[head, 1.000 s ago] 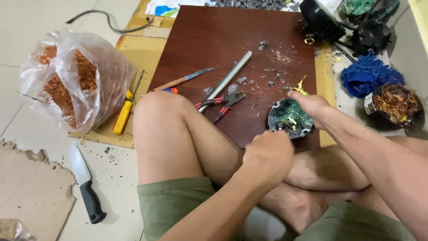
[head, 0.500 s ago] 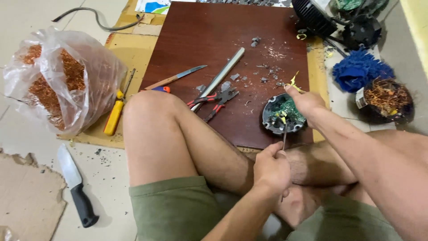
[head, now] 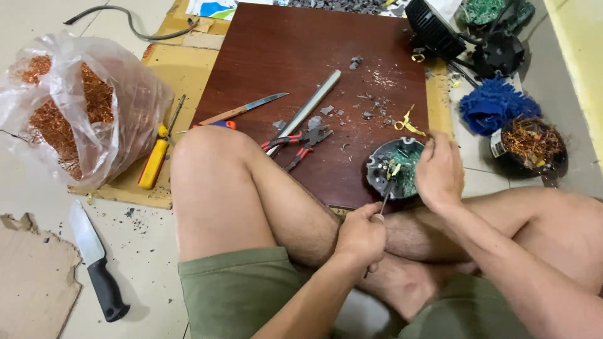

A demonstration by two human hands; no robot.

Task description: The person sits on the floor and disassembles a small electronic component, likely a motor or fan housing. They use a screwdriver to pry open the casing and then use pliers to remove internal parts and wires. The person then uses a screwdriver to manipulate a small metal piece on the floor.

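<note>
A round black housing with a green circuit board (head: 394,164) lies at the near edge of a dark red wooden board (head: 301,56). My right hand (head: 440,169) grips its right rim. My left hand (head: 359,237) is closed around the handle of a thin screwdriver (head: 385,199), whose tip reaches into the housing near a yellow part. I sit cross-legged, my left knee (head: 210,150) raised over the board's near-left corner.
Red-handled pliers (head: 295,142), a grey metal bar (head: 308,108) and a slim blade (head: 242,110) lie on the board. A bag of copper wire (head: 69,113), a yellow screwdriver (head: 154,162) and a black-handled knife (head: 94,260) lie left. Blue wire (head: 493,105) and black housings (head: 499,53) sit right.
My left hand has drawn back from the housing's near rim and now holds the screwdriver with its tip in the housing. My right hand stays on the rim.
</note>
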